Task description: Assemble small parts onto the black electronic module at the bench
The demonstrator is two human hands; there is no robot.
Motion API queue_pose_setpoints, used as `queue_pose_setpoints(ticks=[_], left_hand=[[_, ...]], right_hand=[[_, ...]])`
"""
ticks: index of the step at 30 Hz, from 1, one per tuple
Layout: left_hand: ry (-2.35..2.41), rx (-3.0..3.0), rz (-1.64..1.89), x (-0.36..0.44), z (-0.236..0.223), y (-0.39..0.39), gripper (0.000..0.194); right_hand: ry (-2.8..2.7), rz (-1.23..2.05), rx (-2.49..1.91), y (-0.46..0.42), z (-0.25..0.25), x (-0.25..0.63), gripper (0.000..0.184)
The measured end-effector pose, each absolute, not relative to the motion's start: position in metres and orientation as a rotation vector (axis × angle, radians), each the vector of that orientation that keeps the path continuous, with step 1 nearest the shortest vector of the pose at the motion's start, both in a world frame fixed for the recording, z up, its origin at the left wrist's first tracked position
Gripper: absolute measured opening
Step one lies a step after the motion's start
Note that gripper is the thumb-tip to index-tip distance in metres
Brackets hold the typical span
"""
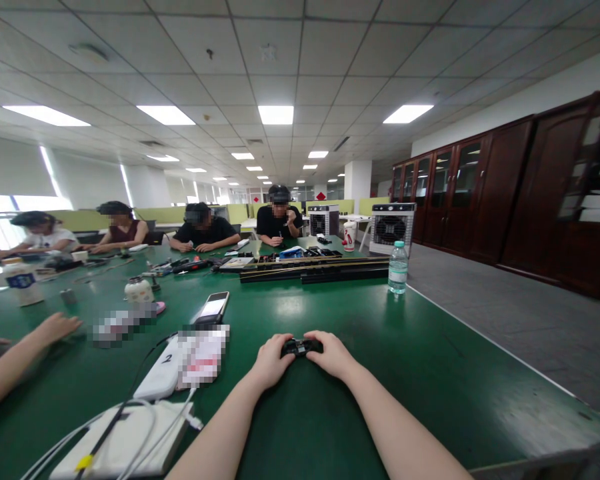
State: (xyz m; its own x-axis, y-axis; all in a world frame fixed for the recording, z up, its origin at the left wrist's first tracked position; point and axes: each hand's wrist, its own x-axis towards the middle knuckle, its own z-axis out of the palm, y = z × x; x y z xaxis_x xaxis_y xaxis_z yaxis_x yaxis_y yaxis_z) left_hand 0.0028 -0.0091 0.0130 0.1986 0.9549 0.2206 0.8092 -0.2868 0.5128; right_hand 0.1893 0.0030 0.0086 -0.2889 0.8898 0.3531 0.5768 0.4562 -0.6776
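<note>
Both my hands meet at a small black object point(300, 347) with a lighter grey patch in its middle; its exact kind is too small to make out. My left hand point(273, 360) grips its left end between thumb and fingers. At the opposite end, the thumb and fingers of my right hand point(333, 355) are closed on it too. The object is on or just above the green table point(300, 427); which of these, I cannot tell. Fingers cover both of its ends.
Left of my arms lie a white power bank point(157, 370), a phone point(214, 307), a white box point(125, 440) and cables. Black rails point(345, 273) lie ahead; a water bottle point(398, 268) stands right of them. A neighbour's hand point(57, 328) reaches in; several people sit beyond.
</note>
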Motion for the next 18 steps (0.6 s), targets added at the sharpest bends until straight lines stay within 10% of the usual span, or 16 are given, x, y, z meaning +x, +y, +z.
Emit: queue_pose_setpoints(ticks=[18], left_hand=[[1.675,2.165,0.739,0.0025,0.0128,-0.0085,0.043]], right_hand=[[-1.938,0.667,-1.214,0.0056,0.0070,0.1922,0.036]])
